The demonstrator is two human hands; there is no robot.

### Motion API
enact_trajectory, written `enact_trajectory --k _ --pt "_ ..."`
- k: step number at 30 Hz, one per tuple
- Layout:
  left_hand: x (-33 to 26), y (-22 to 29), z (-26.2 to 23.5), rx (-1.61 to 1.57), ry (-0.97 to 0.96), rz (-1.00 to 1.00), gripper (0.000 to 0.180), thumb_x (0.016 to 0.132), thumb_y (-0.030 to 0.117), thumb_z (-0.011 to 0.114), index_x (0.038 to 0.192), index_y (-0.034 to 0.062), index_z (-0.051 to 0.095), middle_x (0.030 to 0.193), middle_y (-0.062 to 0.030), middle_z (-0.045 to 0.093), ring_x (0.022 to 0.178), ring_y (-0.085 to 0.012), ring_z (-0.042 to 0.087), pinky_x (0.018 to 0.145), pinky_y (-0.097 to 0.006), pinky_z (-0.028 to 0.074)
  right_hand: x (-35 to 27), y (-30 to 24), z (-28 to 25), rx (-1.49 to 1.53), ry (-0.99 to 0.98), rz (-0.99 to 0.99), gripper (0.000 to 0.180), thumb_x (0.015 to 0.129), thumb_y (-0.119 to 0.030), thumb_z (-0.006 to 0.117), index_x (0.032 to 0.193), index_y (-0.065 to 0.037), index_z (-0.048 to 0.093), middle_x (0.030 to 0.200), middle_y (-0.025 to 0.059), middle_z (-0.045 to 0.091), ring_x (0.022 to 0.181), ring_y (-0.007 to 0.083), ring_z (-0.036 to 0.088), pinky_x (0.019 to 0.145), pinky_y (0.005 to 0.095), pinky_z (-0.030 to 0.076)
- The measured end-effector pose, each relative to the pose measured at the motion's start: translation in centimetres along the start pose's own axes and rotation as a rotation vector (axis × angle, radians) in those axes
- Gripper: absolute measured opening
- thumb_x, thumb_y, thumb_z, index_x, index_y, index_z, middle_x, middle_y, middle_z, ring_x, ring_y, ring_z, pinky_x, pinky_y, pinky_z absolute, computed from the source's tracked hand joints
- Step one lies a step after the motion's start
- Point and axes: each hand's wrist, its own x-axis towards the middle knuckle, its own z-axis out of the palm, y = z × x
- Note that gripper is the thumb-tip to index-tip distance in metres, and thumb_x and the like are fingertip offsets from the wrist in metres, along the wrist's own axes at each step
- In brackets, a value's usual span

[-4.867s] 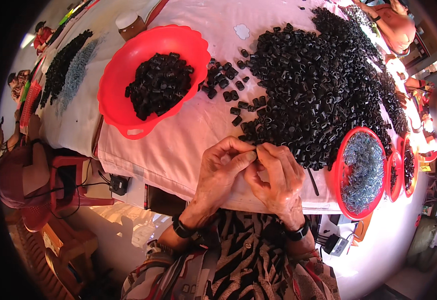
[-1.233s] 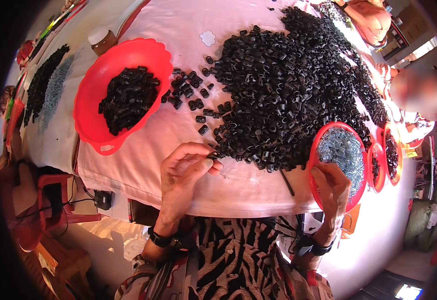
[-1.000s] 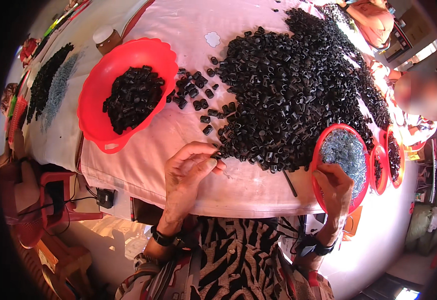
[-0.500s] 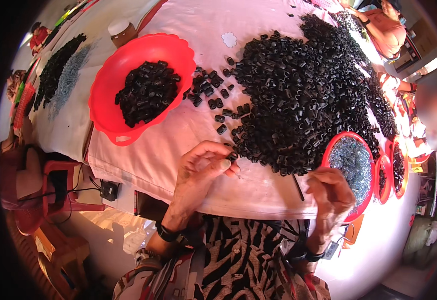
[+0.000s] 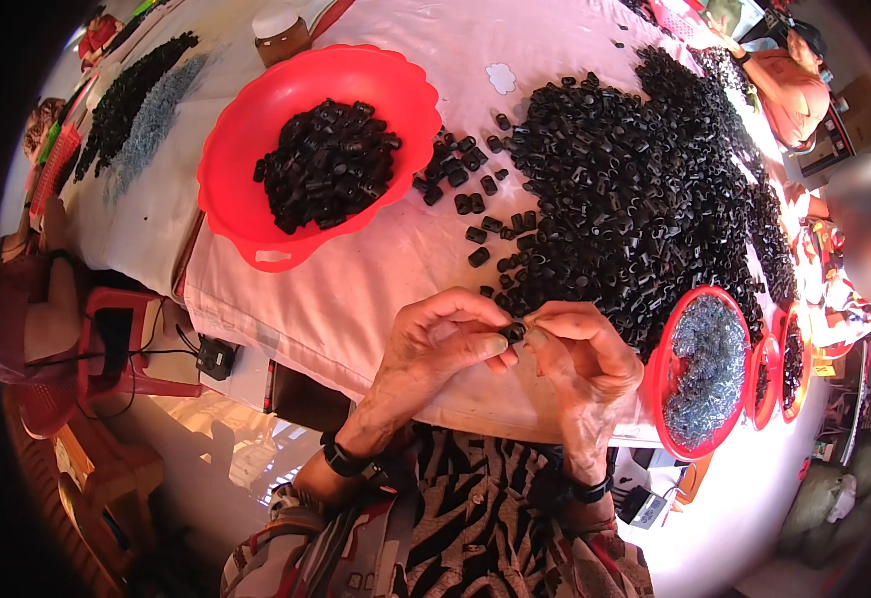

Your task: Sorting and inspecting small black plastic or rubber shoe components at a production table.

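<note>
A small black plastic piece (image 5: 513,333), short and tube-like, is pinched between the thumb and fingers of my left hand (image 5: 437,339) over the table's front edge. Thumb and fingertips of my right hand (image 5: 587,361) meet at the piece's right side; whatever they grip is too small to make out. Just beyond both hands spreads a big heap of similar black pieces (image 5: 635,189). Next to my right hand, a red bowl (image 5: 663,404) contains many tiny, shiny bluish-clear parts (image 5: 707,369).
A scalloped red basin (image 5: 224,164) with black pieces stands at the left, a lidded jar (image 5: 282,40) behind it. More red bowls (image 5: 766,384) line the right. A co-worker (image 5: 792,95) sits at the far right; a red chair (image 5: 107,364) is at the left.
My right hand has moved left from beside the bowl to the black piece in my left hand. The thin black stick on the cloth is now hidden. The view has shifted slightly.
</note>
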Motion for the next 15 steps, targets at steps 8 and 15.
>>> enact_trajectory --k 8,15 --pt "0.2 -0.1 -0.1 0.012 -0.014 0.016 0.016 0.09 -0.002 0.068 0.106 -0.003 0.065 0.096 -0.0106 0.068 0.086 -0.0183 0.07 0.079 -0.031 0.058 0.1 0.6 0.2 -0.331 -0.035 -0.218 0.016 0.082 0.006 0.071 0.096 0.001 0.067 0.104 0.0129 0.068 0.082 0.0164 0.067 0.071 0.0251 0.053" --pt "0.2 -0.5 0.0 0.062 0.062 0.062 0.019 0.09 0.003 0.068 0.108 -0.0013 0.064 0.102 -0.0107 0.069 0.086 -0.0176 0.066 0.078 -0.031 0.054 0.1 -0.4 -1.0 -0.259 0.203 -0.104 0.016 0.082 0.006 0.07 0.098 0.004 0.069 0.104 0.0116 0.067 0.083 0.0133 0.066 0.071 0.0233 0.052"
